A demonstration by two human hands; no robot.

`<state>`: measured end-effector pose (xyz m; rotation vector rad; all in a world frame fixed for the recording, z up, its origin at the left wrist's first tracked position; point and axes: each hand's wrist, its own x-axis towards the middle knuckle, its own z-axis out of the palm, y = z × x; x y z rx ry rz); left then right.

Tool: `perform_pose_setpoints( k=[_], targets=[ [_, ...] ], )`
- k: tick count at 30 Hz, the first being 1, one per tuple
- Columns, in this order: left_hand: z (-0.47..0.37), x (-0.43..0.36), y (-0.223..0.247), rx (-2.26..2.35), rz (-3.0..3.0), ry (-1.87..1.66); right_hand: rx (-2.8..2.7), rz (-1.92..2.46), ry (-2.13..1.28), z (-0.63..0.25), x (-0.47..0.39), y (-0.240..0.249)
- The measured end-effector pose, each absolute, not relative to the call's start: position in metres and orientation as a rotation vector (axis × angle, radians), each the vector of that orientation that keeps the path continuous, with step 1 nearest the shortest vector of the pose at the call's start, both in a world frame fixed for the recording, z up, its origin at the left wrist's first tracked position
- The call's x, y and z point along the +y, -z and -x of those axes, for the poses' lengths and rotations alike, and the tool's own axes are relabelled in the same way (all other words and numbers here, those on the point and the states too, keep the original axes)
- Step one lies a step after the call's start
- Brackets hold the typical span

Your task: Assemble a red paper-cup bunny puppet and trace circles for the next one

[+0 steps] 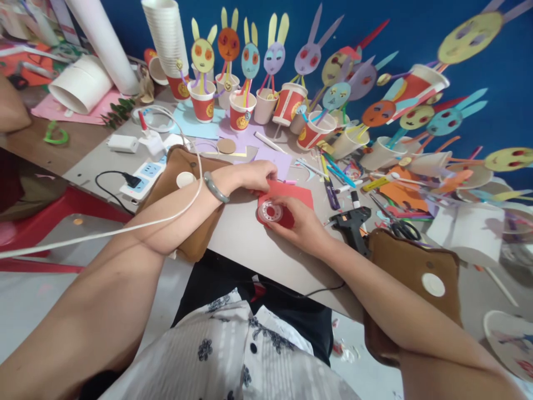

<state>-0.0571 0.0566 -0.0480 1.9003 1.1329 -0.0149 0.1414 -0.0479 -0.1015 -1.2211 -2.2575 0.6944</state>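
A sheet of red paper [293,191] lies on the table in front of me. My right hand [297,223] curls around a small clear round plastic piece [270,211] with a ring of openings, like a tape roll core, and presses it on the paper's lower left part. Red shows through its middle. My left hand [259,175] is closed at the paper's upper left corner, its fingers bent downward. Their tips are partly hidden, so what they pinch cannot be made out. A pink stick [288,182] lies just beyond the paper.
Paper cups with rabbit-faced figures [202,103] line the blue wall. A black glue gun [352,225], scissors [395,219] and a cutter knife [328,186] lie to the right. Brown cushions [183,222] sit under my forearms. A white cable [200,166] crosses my left arm near a power strip [144,178].
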Motion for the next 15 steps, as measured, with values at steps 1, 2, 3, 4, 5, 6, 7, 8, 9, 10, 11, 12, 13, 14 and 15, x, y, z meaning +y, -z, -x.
perform_pose_setpoints(
  k=[1,2,3,4,5,6,7,8,9,10,11,12,13,14,15],
  targets=[
    [0.0568,0.0569,0.0487,1.122,-1.931,0.024,-2.253,1.222,-0.701,-0.1412,-0.0484,0.1011],
    [0.0567,0.0574,0.0495,1.104,-1.976,0.035,-2.251,1.225,-0.708,-0.1411,-0.0488,0.1003],
    [0.0567,0.0579,0.0502,1.087,-2.016,0.044,-2.250,1.229,-0.714,-0.1411,-0.0490,0.0994],
    [0.0568,0.0585,0.0509,1.086,-2.026,0.051,-2.251,1.231,-0.719,-0.1414,-0.0492,0.0983],
    [0.0569,0.0589,0.0514,1.090,-2.029,0.054,-2.253,1.232,-0.724,-0.1417,-0.0491,0.0974],
    [0.0570,0.0593,0.0517,1.096,-2.030,0.054,-2.254,1.233,-0.733,-0.1422,-0.0490,0.0967],
    [0.0571,0.0595,0.0518,1.102,-2.031,0.052,-2.254,1.231,-0.742,-0.1428,-0.0487,0.0963],
    [0.0571,0.0596,0.0519,1.105,-2.031,0.051,-2.252,1.226,-0.751,-0.1433,-0.0484,0.0963],
    [0.0570,0.0596,0.0519,1.105,-2.031,0.051,-2.249,1.220,-0.759,-0.1437,-0.0482,0.0966],
    [0.0569,0.0594,0.0518,1.108,-2.031,0.052,-2.245,1.213,-0.762,-0.1440,-0.0480,0.0972],
    [0.0568,0.0592,0.0519,1.109,-2.031,0.053,-2.242,1.206,-0.763,-0.1441,-0.0478,0.0980],
    [0.0567,0.0590,0.0520,1.109,-2.028,0.053,-2.240,1.198,-0.762,-0.1441,-0.0477,0.0987],
    [0.0566,0.0588,0.0522,1.109,-2.026,0.052,-2.238,1.188,-0.758,-0.1440,-0.0477,0.0994],
    [0.0566,0.0585,0.0525,1.110,-2.026,0.049,-2.238,1.179,-0.755,-0.1438,-0.0478,0.0999],
    [0.0565,0.0583,0.0529,1.110,-2.026,0.046,-2.237,1.173,-0.754,-0.1436,-0.0479,0.1003]
  ],
)
